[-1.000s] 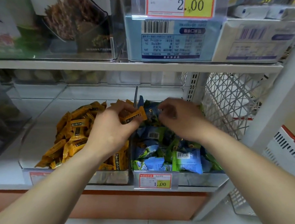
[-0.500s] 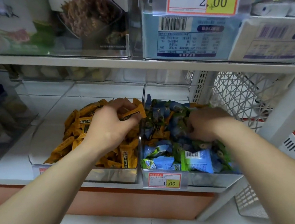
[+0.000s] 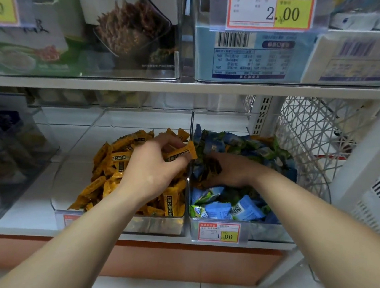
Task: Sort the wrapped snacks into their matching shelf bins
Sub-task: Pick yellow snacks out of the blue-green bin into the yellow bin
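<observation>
As seen from the head camera, pinched one orange snack (image 3: 181, 153) in the left hand (image 3: 155, 166), thumb and curled fingers around it, above the far right corner of the orange bin (image 3: 73, 172). Lay with its long axis from near-left to far-right, the far end just at the divider (image 3: 187, 186). Rested the right hand (image 3: 233, 173) in the blue-green snacks (image 3: 236, 207) of the blue-green bin (image 3: 266, 234), fingers curled and half buried; could not tell whether anything was gripped. Probably needed only a short drop to the near left, from the nearer left hand.
</observation>
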Demonstrator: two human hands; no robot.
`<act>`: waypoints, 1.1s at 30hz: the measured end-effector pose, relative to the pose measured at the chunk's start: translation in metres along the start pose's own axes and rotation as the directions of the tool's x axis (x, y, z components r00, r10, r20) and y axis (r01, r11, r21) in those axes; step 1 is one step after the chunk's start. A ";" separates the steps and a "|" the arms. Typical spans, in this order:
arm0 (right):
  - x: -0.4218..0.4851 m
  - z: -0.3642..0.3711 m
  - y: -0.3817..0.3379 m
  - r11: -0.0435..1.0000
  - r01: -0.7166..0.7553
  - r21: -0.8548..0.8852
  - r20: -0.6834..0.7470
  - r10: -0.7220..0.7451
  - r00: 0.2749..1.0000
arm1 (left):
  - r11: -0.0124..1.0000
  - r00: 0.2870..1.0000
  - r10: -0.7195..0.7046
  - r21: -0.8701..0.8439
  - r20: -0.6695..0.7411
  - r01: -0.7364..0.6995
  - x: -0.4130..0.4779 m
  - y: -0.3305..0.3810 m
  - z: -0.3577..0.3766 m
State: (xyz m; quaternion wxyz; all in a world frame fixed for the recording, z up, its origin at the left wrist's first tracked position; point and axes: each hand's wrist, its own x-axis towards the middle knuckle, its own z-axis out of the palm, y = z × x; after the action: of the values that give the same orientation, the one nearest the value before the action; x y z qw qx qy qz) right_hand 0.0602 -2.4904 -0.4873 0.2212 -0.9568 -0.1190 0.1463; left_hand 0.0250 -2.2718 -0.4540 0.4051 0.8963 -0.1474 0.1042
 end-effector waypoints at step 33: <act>-0.016 -0.009 0.009 0.996 0.032 0.081 0.082 -0.039 0.996 | 0.986 0.995 -0.095 -0.138 -0.027 0.090 0.003 0.000 0.004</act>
State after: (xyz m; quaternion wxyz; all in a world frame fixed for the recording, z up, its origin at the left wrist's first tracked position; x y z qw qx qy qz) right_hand 0.0502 -2.5069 -0.4799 0.2567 -0.9380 -0.1391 0.1870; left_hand 0.0278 -2.2754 -0.4553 0.4723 0.8705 -0.1056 0.0898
